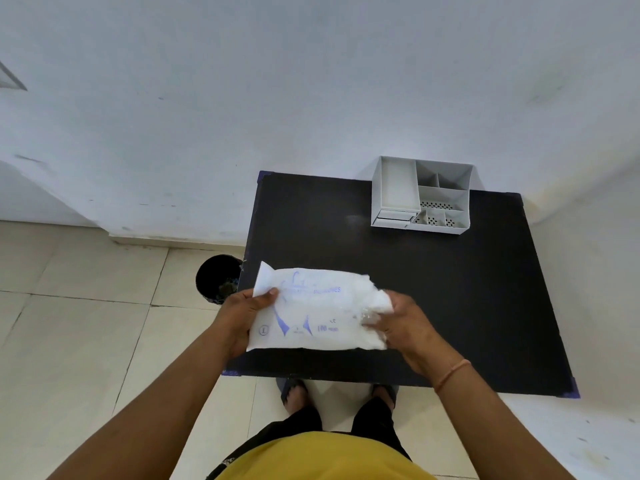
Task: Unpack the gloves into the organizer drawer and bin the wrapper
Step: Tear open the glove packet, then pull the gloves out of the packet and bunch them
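Note:
A white plastic glove pack (311,313) with blue print is held above the near part of the black table (450,289). My left hand (242,313) grips its left end, thumb on top. My right hand (401,320) grips its right end, where the clear wrapper is bunched. The grey organizer (420,197) stands at the table's far edge against the wall; its two small drawers (393,218) at the front left look closed. A black bin (218,277) stands on the floor by the table's left edge.
The white wall rises right behind the table. Beige floor tiles lie to the left and around my feet, which stand at the table's near edge. The organizer has several open compartments on top.

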Demonstrator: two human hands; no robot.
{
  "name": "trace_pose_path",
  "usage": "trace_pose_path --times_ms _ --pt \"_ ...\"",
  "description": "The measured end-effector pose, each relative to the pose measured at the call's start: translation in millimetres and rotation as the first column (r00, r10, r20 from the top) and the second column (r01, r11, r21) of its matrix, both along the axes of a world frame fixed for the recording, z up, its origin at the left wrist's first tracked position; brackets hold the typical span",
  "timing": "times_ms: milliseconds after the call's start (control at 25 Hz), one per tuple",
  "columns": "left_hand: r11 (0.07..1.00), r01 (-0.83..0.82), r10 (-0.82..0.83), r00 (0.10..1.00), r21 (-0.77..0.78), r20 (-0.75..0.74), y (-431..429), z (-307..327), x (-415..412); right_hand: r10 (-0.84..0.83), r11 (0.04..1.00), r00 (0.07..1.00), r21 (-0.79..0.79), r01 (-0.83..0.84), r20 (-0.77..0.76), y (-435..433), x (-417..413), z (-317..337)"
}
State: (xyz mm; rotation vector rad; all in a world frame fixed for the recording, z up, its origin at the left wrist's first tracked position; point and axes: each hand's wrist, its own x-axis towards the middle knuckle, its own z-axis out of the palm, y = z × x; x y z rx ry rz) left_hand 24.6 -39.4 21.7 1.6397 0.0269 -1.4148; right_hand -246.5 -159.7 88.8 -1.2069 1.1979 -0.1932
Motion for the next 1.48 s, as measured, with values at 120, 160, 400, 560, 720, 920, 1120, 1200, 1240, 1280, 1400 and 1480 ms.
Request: trace_pose_path --times_ms 120,160,400,560,720,920,1120,1200,1240,1280,1400,1480 --pt "0.997 -0.042 0.036 0.995 0.066 0.098 -1.1 -20.1 13.2 -0.096 0.993 0.992 -0.08 0.089 -0.08 -20.7 -29.9 9.5" --pt "0.995 -0.045 0.032 0.989 0.088 0.144 -1.6 -29.3 18.2 -0.127 0.989 0.988 -0.092 0.119 -0.089 -25.8 -41.9 13.4" --pt "0.971 0.066 -0.128 0.954 0.228 0.269 -25.0 -70.8 24.9 -0.307 0.951 0.952 -0.027 0.307 -0.01 -37.0 -86.9 31.7" --pt "0.934 0.189 -0.356 0.518 0.302 0.778 -43.8 -43.6 -13.9 -0.42 0.906 0.87 0.172 0.387 0.256 -37.1 -92.4 46.5" --pt "0.921 0.39 -0.371 0.886 -0.016 0.28 -68.0 20.2 -82.3 -0.518 0.843 0.684 0.444 0.304 0.513 -39.6 -97.9 46.8" --pt "0.909 0.271 -0.374 0.866 -0.317 -0.333 -102.6 82.5 -148.1 -0.47 0.858 0.831 0.373 0.353 0.296 -40.7 -96.9 28.0" --pt "0.886 0.343 -0.424 0.871 -0.312 -0.247 -121.0 106.9 -164.0 -0.454 0.876 0.839 0.323 0.359 0.299 -58.8 -121.9 33.9" --pt "0.848 0.412 -0.475 0.869 -0.333 -0.135 -125.2 111.6 -167.5 -0.41 0.897 0.862 0.301 0.323 0.298 -70.0 -130.0 37.2" --pt "0.838 0.434 -0.482 0.873 -0.331 -0.075 -127.6 113.5 -171.1 -0.384 0.909 0.874 0.291 0.3 0.298 -75.1 -133.7 38.7" --pt "0.838 0.445 -0.476 0.879 -0.316 -0.026 -129.8 114.2 -174.4 -0.359 0.919 0.885 0.28 0.279 0.296 -79.3 -135.5 41.7" --pt "0.848 0.456 -0.472 0.882 -0.271 0.006 -132.3 119.0 -184.3 -0.241 0.956 0.918 0.241 0.169 0.314 -90.6 -142.5 47.9" --pt "0.833 0.467 -0.494 0.87 -0.296 -0.018 -130.1 121.9 -188.0 -0.133 0.973 0.931 0.222 0.058 0.34 -99.5 -147.3 50.4"
